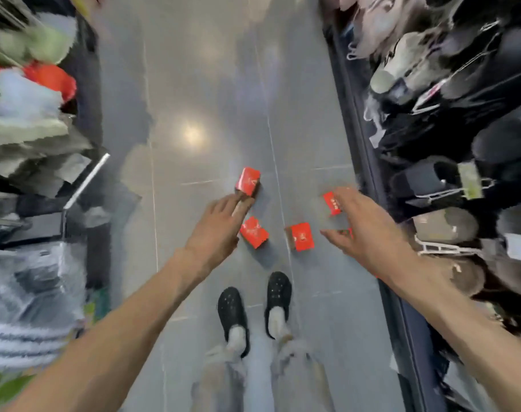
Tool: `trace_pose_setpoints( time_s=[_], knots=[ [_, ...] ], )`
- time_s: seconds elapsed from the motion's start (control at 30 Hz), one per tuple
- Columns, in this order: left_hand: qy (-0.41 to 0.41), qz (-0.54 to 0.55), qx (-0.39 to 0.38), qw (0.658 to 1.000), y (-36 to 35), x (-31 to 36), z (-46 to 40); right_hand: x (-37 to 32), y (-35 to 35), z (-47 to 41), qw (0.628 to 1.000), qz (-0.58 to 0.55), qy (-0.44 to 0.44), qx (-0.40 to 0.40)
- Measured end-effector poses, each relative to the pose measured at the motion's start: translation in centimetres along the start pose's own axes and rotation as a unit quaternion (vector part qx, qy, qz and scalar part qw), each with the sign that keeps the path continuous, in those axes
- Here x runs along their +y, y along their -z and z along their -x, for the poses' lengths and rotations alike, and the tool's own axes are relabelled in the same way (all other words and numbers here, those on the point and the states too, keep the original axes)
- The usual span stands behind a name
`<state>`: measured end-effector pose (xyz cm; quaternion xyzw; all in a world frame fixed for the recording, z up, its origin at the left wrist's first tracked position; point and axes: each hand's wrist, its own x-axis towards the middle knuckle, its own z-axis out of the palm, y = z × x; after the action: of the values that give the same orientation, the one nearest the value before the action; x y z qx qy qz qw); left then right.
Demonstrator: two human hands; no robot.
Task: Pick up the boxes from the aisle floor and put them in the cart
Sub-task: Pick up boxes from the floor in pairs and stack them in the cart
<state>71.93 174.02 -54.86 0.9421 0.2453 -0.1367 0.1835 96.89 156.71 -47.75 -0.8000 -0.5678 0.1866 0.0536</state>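
Boxes [301,236] partly behind hands [363,230]

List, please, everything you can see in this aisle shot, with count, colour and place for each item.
Boxes: four clearly seen, red, on the floor ahead of the feet: far one, near-left one, middle one, right one partly behind the right hand; a red sliver by that hand's thumb may be a fifth.
Floor: grey glossy tiles, running up the middle.
Cart: one, metal rail showing, at left, holding wrapped goods.
Slippers on display: many, black and beige, along the right.
Shoes: two, black, bottom centre.
Left hand: open, reaching toward the far box.
Right hand: open, spread above the right box.
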Motion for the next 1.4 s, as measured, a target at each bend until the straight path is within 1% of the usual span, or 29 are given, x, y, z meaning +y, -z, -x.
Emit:
trace_pose_setpoints(
  time_s=[0.17,0.3,0.37,0.43,0.5,0.53,0.6,0.67,0.73,0.8,0.9,1.03,1.13,1.2,1.27,1.33,1.4],
  knots=[
    [-0.016,-0.026,-0.014,0.999,-15.2,-3.8,-9.3,5.3,-12.3,-8.0,0.999,0.032,0.008,-0.019],
    [-0.045,-0.076,-0.105,0.991,-26.3,-5.9,-14.6,8.1,-21.5,-11.4,0.999,0.018,0.011,-0.034],
    [-0.049,-0.088,-0.143,0.985,-30.9,-6.6,-16.7,9.4,-25.7,-11.9,0.999,0.000,-0.006,-0.047],
    [-0.068,-0.123,-0.164,0.976,-34.6,-7.0,-18.4,10.7,-29.5,-11.7,0.997,-0.028,-0.041,-0.057],
    [-0.093,-0.171,-0.164,0.967,-37.5,-7.0,-19.6,12.1,-32.8,-10.8,0.993,-0.053,-0.076,-0.072],
    [-0.101,-0.193,-0.148,0.965,-38.6,-7.2,-20.0,12.7,-34.2,-10.3,0.990,-0.063,-0.093,-0.081],
    [-0.110,-0.215,-0.110,0.964,-40.0,-7.8,-20.3,13.4,-36.0,-9.3,0.984,-0.078,-0.125,-0.099],
    [-0.101,-0.199,-0.083,0.971,-40.0,-8.2,-20.2,13.9,-36.5,-8.5,0.979,-0.093,-0.145,-0.110],
    [-0.049,-0.135,-0.071,0.987,-38.7,-8.4,-19.2,13.8,-35.9,-7.7,0.976,-0.102,-0.154,-0.115],
    [0.000,-0.101,-0.060,0.993,-36.6,-8.6,-17.8,13.5,-34.8,-7.5,0.973,-0.114,-0.167,-0.115],
    [0.021,-0.068,-0.050,0.996,-34.0,-9.0,-15.5,13.4,-35.1,-7.9,0.959,-0.142,-0.216,-0.112],
    [0.063,-0.004,-0.016,0.998,-33.2,-10.2,-13.4,14.2,-40.0,-9.7,0.931,-0.160,-0.305,-0.125],
    [0.091,0.035,0.006,0.995,-34.4,-11.0,-12.4,15.5,-44.7,-11.2,0.904,-0.156,-0.373,-0.141],
    [0.105,0.055,0.008,0.993,-35.5,-11.7,-11.9,16.2,-47.3,-11.6,0.890,-0.155,-0.407,-0.135],
    [0.117,0.068,0.012,0.991,-36.5,-12.3,-11.1,16.5,-48.9,-11.6,0.893,-0.144,-0.415,-0.103],
    [0.130,0.079,0.013,0.988,-36.9,-12.7,-10.2,16.2,-49.1,-11.5,0.899,-0.138,-0.410,-0.073],
    [0.143,0.088,0.014,0.986,-36.3,-12.7,-9.5,15.5,-47.9,-11.3,0.903,-0.138,-0.401,-0.072]
  ],
)
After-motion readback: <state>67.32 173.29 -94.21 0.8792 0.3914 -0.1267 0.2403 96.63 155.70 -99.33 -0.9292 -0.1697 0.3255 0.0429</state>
